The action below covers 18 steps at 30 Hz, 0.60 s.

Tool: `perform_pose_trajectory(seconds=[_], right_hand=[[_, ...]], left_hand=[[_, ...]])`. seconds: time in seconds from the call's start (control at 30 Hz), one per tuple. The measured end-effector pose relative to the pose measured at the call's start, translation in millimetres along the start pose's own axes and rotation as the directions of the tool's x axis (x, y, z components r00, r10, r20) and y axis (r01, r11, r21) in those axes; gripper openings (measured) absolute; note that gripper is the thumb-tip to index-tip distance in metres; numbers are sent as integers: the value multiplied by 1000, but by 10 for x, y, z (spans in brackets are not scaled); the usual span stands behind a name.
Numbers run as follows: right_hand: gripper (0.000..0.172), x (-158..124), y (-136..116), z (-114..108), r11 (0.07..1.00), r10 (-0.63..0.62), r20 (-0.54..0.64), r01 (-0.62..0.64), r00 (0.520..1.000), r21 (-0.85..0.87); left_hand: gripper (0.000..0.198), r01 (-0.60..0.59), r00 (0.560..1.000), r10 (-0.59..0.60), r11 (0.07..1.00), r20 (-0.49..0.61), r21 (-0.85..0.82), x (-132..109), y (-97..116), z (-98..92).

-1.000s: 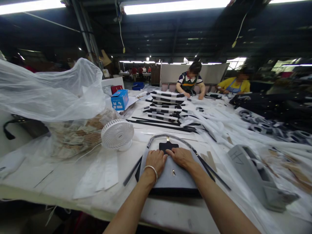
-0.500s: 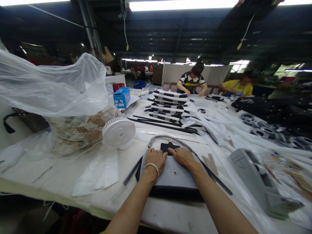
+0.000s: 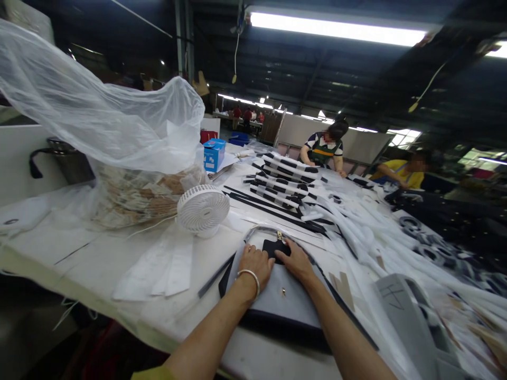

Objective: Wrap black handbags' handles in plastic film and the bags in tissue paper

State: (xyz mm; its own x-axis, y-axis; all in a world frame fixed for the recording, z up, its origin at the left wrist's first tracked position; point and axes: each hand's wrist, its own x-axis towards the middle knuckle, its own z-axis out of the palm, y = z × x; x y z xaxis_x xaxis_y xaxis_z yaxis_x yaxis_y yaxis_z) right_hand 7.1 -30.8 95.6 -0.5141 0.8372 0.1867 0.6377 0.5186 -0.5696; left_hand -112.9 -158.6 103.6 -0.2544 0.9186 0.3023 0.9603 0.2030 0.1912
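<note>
A dark handbag (image 3: pixel 285 330) lies on the worktable with a grey sheet (image 3: pixel 273 306) over its upper face. Its handle (image 3: pixel 259 229) arches at the far end, wrapped in clear plastic. Near the handle is a black tab (image 3: pixel 270 249) with a gold-coloured clasp (image 3: pixel 279 235), and a small metal fitting (image 3: pixel 283 291) shows through the sheet. My left hand (image 3: pixel 255 266), with a bracelet at the wrist, rests open on the sheet, thumb at the tab's edge. Fingers apart, my right hand (image 3: pixel 297 259) touches the tab's right side, its thumb over the tab.
Left of the bag stand a white fan (image 3: pixel 203 208) and a plastic sack (image 3: pixel 138 195) of brown-and-white pieces. Wrapped black-and-white bundles (image 3: pixel 283 182) are stacked beyond. A grey tape dispenser (image 3: pixel 404 316) stands at right. A co-worker (image 3: pixel 325 148) works across the table.
The view has turned left and tilted. My right thumb has shifted down the tab, and its fingers have come closer to the clasp. My left hand stays on the sheet.
</note>
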Motion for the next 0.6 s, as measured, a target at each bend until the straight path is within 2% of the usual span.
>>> perform_pose_trajectory(seconds=[0.07,0.2,0.3,0.4,0.5,0.6], right_hand=[[54,32,-4,-28,994,16,-54,-11,998,105],[48,-17,-62,-85,984,-8,-109,27,994,177],[39,-118,-129,-131,964,-110,-168,146,980,221],[28,-211,-220,-217,933,-238,-222,286,946,216],[18,-287,-313,-344,916,-345,-185,373,920,150],[14,-391,-360,-468,897,-432,-106,439,895,55]], left_hand=[[36,2,1000,-2,1000,3,0,3,3,5],[35,10,1000,-10,1000,4,-8,12,0,28],[29,21,1000,-21,1000,-4,-21,8,-10,49],[30,48,999,-49,998,-21,-36,-8,-18,71],[36,84,995,-87,995,-43,-60,-20,-27,87],[32,101,993,-106,991,-51,-92,-19,-40,86]])
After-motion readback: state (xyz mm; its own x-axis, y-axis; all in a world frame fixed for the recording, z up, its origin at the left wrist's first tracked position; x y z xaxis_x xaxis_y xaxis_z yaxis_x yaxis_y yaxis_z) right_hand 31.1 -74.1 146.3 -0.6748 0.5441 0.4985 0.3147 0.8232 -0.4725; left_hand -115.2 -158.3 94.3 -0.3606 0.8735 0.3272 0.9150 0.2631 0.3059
